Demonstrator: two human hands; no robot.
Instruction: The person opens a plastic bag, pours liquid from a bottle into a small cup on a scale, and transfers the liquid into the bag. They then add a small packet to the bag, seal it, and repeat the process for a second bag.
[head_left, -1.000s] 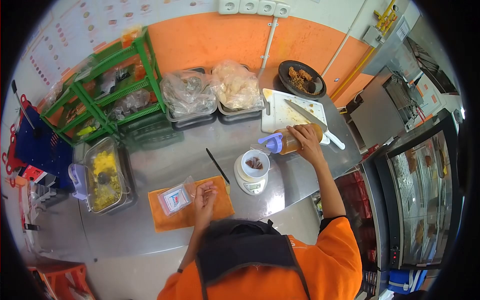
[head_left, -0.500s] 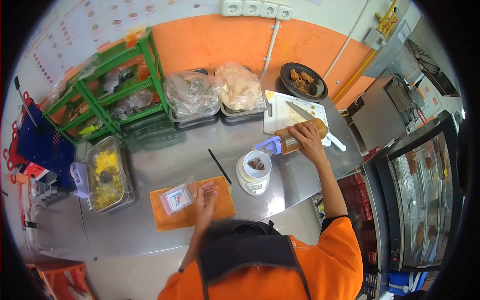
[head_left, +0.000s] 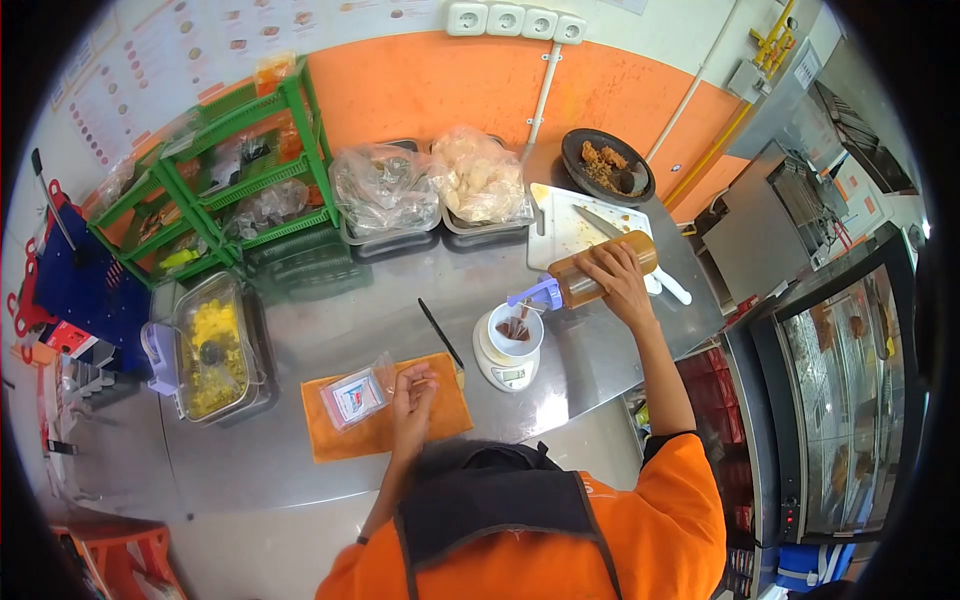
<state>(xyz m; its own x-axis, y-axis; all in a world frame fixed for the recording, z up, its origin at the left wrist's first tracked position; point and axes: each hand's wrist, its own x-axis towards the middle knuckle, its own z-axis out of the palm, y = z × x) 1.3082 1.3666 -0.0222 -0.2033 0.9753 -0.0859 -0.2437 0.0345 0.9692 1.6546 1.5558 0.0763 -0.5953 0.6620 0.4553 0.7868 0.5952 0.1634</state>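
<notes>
While the right hand (head_left: 620, 285) grips a sauce bottle (head_left: 590, 277) tipped on its side, its purple nozzle sits just over a small white cup (head_left: 514, 330) on a scale (head_left: 505, 365), w/ brown sauce in the cup. Left hand (head_left: 412, 395) rests on an orange cloth (head_left: 380, 410), fingers curled, maybe pinching the plastic bag (head_left: 356, 392) next to it, too small to tell. Black-handled tool (head_left: 436, 332) lies btwn cloth and scale. Cutting board (head_left: 580, 232) w/ knife (head_left: 610, 226) sits behind the bottle.
</notes>
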